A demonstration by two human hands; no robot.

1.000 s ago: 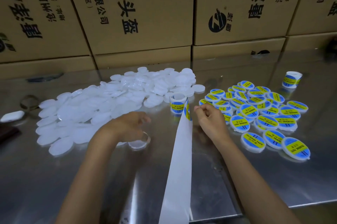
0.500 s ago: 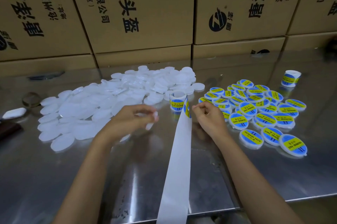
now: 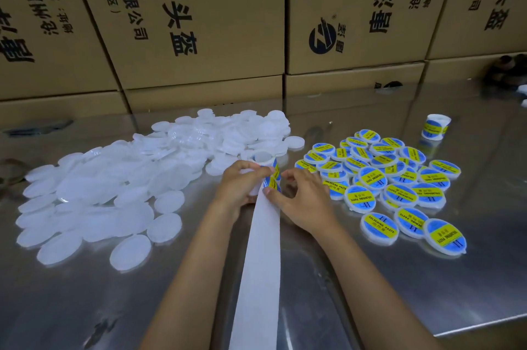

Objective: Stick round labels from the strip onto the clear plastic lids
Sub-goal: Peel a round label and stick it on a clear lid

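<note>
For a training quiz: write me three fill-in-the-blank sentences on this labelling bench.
1. The unlabelled lids lie in a heap on the person's ____ side.
2. The labelled lids carry blue and ____ labels.
3. The white strip runs toward the camera between the two ____.

Missing words: left; yellow; arms

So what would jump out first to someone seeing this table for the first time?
Probably the big white pile of plain lids spread over the left of the steel table, and the bright blue-and-yellow labelled lids clustered on the right. Between them, the left hand and right hand meet at a label atop the white strip.
</note>
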